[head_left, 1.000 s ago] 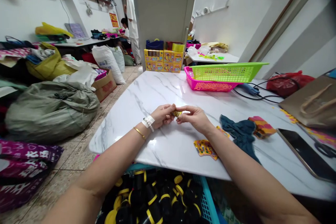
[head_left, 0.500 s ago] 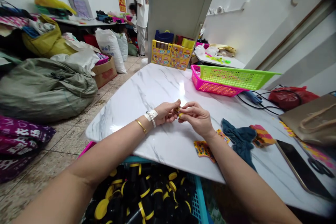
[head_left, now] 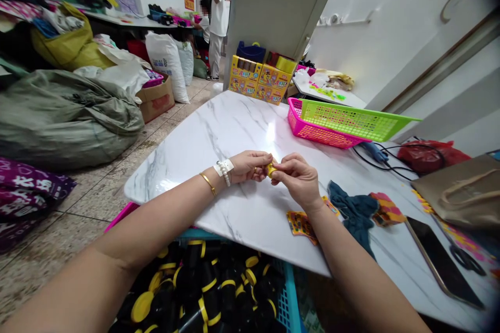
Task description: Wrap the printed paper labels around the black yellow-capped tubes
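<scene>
Both hands meet over the white marble table. My left hand and my right hand each pinch the same small yellow object between their fingertips, fingers closed. Most of that object is hidden by the fingers. On the left wrist sit a white bead bracelet and a gold bangle. Small orange printed stickers lie on the table just right of my right wrist, beside a dark teal cloth.
A blue crate of black tubes with yellow caps stands below the table's near edge. Stacked pink and green baskets, cables, a phone and a paper bag lie to the right. Sacks and boxes crowd the floor at left. Two people stand far back.
The view has tilted down and shifted slightly. Both hands stay together on the small yellow object, and their fingers have shifted around it.
</scene>
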`<state>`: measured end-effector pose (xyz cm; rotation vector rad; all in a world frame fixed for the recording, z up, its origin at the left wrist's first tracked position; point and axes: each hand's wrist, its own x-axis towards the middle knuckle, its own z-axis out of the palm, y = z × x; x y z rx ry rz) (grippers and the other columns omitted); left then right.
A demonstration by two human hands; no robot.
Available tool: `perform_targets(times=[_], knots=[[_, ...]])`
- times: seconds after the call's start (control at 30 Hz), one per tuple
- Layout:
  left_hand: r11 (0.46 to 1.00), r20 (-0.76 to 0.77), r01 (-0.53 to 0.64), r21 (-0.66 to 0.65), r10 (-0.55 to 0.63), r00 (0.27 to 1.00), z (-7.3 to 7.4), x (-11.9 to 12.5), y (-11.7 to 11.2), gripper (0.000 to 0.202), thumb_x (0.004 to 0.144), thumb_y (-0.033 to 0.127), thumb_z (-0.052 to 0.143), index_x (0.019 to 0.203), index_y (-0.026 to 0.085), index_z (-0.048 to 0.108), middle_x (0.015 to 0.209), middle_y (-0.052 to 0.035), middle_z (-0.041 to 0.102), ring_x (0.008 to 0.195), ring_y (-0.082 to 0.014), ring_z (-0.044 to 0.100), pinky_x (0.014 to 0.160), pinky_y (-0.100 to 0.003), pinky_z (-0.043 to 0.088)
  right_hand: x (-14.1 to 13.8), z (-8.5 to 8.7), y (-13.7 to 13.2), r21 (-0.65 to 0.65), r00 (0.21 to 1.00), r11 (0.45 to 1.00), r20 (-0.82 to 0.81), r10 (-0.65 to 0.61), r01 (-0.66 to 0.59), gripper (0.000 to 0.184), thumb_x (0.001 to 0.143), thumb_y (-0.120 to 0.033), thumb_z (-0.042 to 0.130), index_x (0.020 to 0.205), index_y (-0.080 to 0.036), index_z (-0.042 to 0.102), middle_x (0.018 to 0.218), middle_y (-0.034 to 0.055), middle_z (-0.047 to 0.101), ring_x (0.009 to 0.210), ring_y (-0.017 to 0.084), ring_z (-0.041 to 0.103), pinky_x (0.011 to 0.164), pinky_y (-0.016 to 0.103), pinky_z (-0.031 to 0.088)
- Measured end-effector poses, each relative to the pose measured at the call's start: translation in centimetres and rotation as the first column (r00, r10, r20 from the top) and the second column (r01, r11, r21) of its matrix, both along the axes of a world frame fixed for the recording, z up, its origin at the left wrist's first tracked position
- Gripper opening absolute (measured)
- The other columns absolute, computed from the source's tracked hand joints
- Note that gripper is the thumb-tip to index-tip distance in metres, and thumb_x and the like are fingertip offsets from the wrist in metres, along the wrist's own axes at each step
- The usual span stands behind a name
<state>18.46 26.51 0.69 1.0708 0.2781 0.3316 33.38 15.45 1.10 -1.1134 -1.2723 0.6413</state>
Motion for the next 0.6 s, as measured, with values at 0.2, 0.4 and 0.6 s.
perform_targets(times=[0.2,0.4,0.6], knots=[[0.964,0.048,-0.264,-0.021,0.265,0.963,-0.2,0.2,0.6,0.050,0.056,0.036,0.093,0.093,0.014,0.067,0.086,-0.0054,0.070,0.067,-0.0103,0.064,0.064,-0.023,0.047,1.0,-0.3,1.0,-0.213,0.978,0.974,-0.176,-0.109,0.070,0.039,0.072,-0.042,0.081,0.104,-0.023,0.069,0.089,-0.0014,0.065,0.060,0.012,0.068,0.058,0.032,0.063],[0.963,0.053,-0.263,0.064,0.260,0.964,-0.2,0.2,0.5,0.047,0.061,0.032,0.090,0.097,0.014,0.067,0.085,-0.0049,0.069,0.068,-0.0112,0.065,0.063,-0.025,0.047,0.9,-0.6,1.1,-0.223,0.992,0.972,-0.093,-0.091,0.068,0.037,0.065,-0.039,0.085,0.093,-0.019,0.071,0.083,0.0028,0.074,0.067,0.017,0.071,0.065,0.034,0.062],[0.954,-0.010,-0.245,0.175,0.250,0.968,-0.5,0.3,0.6,0.037,0.068,0.035,0.085,0.091,0.011,0.069,0.074,-0.0050,0.069,0.061,-0.0102,0.062,0.058,-0.023,0.045,0.7,-1.0,0.8,-0.140,0.988,0.979,0.069,-0.142,0.150,0.035,0.065,-0.031,0.085,0.097,-0.020,0.076,0.086,0.0047,0.078,0.075,0.019,0.072,0.077,0.036,0.061]])
